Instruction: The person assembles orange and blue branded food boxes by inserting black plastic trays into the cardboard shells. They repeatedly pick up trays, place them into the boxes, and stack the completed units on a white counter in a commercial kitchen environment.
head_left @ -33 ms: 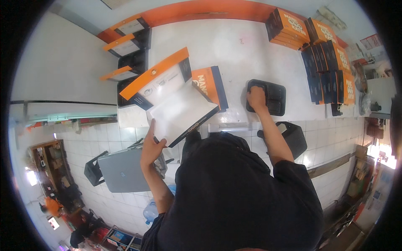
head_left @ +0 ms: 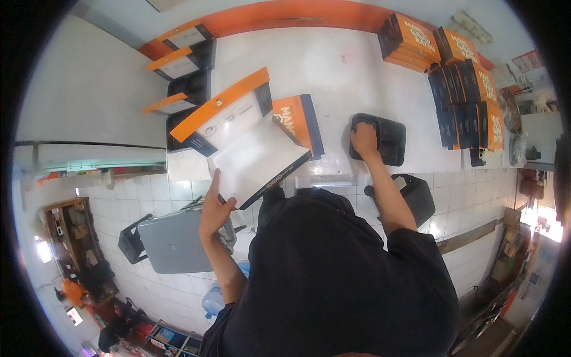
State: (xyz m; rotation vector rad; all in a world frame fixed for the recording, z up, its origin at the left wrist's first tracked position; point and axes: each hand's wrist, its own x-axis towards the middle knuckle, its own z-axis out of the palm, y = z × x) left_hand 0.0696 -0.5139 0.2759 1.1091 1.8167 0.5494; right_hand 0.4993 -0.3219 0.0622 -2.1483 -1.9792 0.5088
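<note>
My left hand (head_left: 217, 211) grips the near corner of an open cardboard box (head_left: 259, 154), thumb inside its white interior. The box is tilted, with its orange-edged lid (head_left: 223, 101) folded up at the far side. Behind it, partly covered, a flat orange and dark blue carton (head_left: 300, 122) lies on the white table. To the right, my right hand (head_left: 364, 138) reaches into a black plastic compartment tray (head_left: 392, 140). Its fingers are curled at the left compartment and seem to pinch the tray; the fingertips are hidden. The tray rests on the table near its front edge.
Stacked orange and dark blue boxes (head_left: 410, 41) stand at the far right, with more boxes (head_left: 467, 107) nearer. Several open boxes with black trays (head_left: 190, 83) line the table's left end. A grey chair (head_left: 175, 244) and a dark chair (head_left: 416, 196) stand below the table's front edge.
</note>
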